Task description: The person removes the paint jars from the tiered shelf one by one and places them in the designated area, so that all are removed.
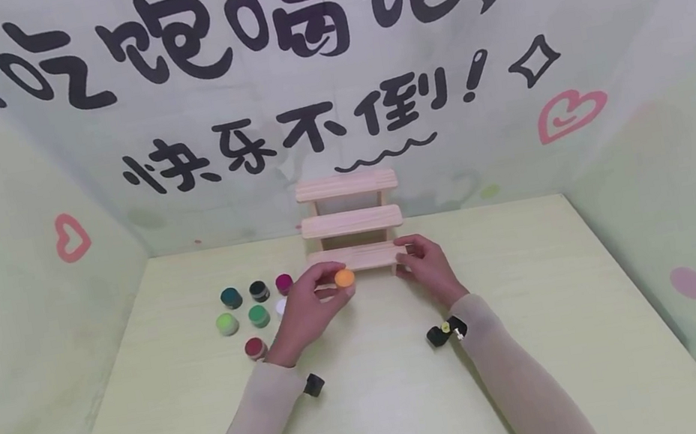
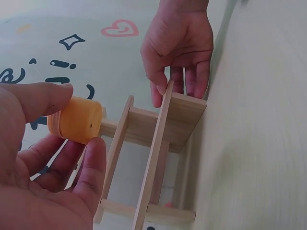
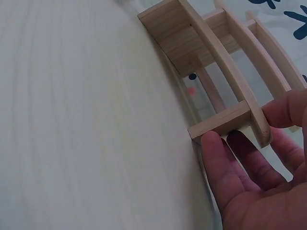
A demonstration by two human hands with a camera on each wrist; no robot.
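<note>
My left hand pinches a small orange paint jar between thumb and fingers, in front of the lowest step of a wooden three-step stand. The left wrist view shows the orange jar tipped on its side, clear of the stand. At the stand's right end my right hand grips the lowest step. In the right wrist view its thumb lies over the step's end and its fingers touch the side support.
Several small paint jars stand left of my left hand: teal, black, magenta, light green, green, dark red, and a white one partly hidden. A printed cloth backdrop rises behind the table.
</note>
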